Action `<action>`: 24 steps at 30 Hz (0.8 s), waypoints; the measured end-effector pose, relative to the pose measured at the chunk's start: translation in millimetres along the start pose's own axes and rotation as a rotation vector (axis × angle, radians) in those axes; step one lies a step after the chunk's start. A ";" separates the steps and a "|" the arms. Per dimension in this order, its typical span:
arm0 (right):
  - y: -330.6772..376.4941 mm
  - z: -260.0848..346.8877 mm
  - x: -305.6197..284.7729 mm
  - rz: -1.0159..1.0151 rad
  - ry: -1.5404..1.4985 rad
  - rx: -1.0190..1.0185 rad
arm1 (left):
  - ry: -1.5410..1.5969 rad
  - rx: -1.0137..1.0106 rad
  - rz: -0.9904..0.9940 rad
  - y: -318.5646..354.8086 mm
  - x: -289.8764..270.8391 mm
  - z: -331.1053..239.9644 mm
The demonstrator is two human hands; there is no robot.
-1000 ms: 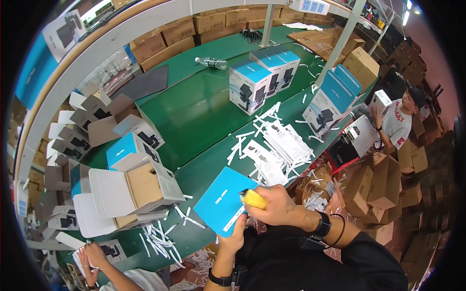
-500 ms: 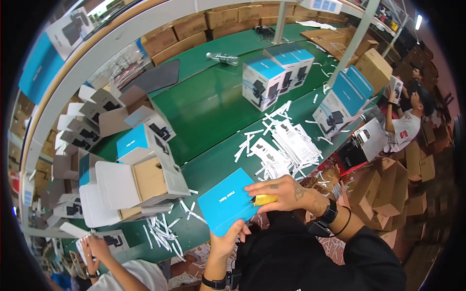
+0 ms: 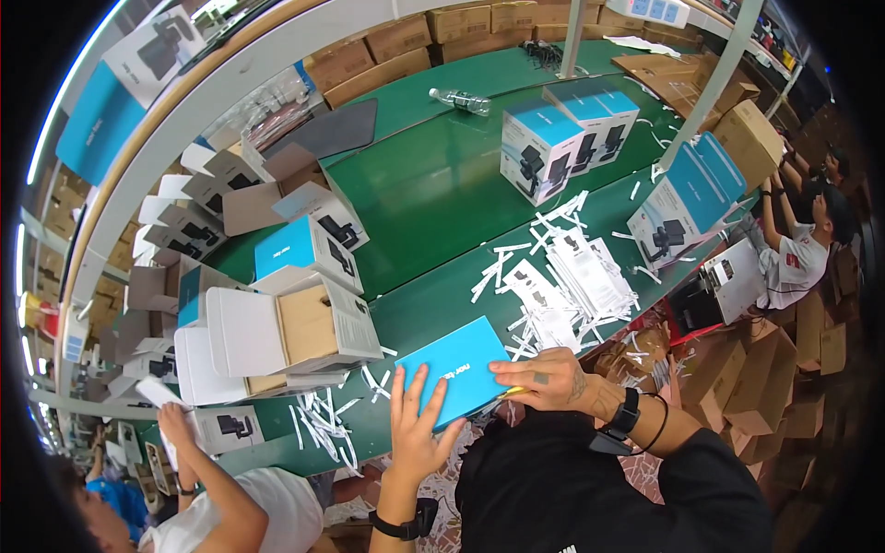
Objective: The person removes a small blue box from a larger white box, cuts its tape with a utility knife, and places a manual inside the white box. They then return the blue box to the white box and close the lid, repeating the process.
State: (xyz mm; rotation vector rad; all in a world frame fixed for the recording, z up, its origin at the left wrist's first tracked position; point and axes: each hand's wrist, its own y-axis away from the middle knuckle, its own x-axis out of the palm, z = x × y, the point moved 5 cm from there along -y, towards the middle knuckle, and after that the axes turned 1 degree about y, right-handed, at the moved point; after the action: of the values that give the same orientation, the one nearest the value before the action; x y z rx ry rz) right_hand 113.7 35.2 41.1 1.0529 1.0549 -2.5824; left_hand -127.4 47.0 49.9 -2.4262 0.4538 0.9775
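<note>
A flat blue box [image 3: 458, 380] lies at the near edge of the green table [image 3: 433, 198], with the left hand [image 3: 417, 433] spread open on it, the right hand [image 3: 542, 381] pinching a yellow tool [image 3: 513, 392] beside it, and white paper strips [image 3: 544, 276] farther right.

Both forearms came up from the bottom edge. The left hand [image 3: 417, 426] was laid flat, fingers spread and pointing up and away from the body. The right hand [image 3: 544, 380] reached in from the right, palm down, fingers stretched toward the left, wrist bent a bit.
</note>
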 end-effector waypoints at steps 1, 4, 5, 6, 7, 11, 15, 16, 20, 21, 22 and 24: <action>-0.5 -0.3 0.6 0.000 0.000 -0.014 | -0.046 0.040 0.086 2.6 7.4 8.1; 8.9 -3.8 2.8 -0.026 -0.103 0.073 | -0.060 0.075 0.097 4.1 11.9 13.6; 13.3 -5.3 4.4 -0.038 -0.157 0.115 | -0.068 0.089 0.101 5.5 13.1 15.0; 18.2 -5.3 6.8 -0.039 -0.156 0.123 | -0.063 0.090 0.108 7.1 12.8 16.4; 22.9 -5.6 7.9 -0.034 -0.114 0.113 | -0.118 0.096 0.146 7.2 13.5 15.4; 33.5 -7.8 9.0 -0.029 0.005 0.044 | -0.347 0.091 0.290 3.8 10.3 -1.3; 36.0 -13.8 13.8 -0.031 0.064 -0.074 | -0.535 0.033 0.435 -10.1 27.7 -24.3; 35.6 -18.0 16.3 -0.021 0.054 -0.092 | -0.479 0.007 0.443 -18.2 37.1 -31.1; 27.5 -13.9 17.7 -0.034 0.030 -0.097 | -0.595 0.094 0.399 -17.2 71.4 -23.3; 25.5 -11.7 18.1 -0.044 0.021 -0.098 | -0.683 0.150 0.367 -11.9 77.1 -21.1; 26.0 -13.0 18.7 -0.052 0.025 -0.103 | -0.691 0.156 0.363 -10.8 78.5 -20.0; 30.3 -17.0 17.5 -0.086 -0.003 -0.092 | -0.685 0.208 0.384 -10.5 78.1 -21.5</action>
State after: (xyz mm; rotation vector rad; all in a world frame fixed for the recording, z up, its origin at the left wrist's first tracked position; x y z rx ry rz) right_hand 121.8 26.0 4.2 1.0031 1.2308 -2.5723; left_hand -56.8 34.4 10.8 -1.7006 0.7274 1.7306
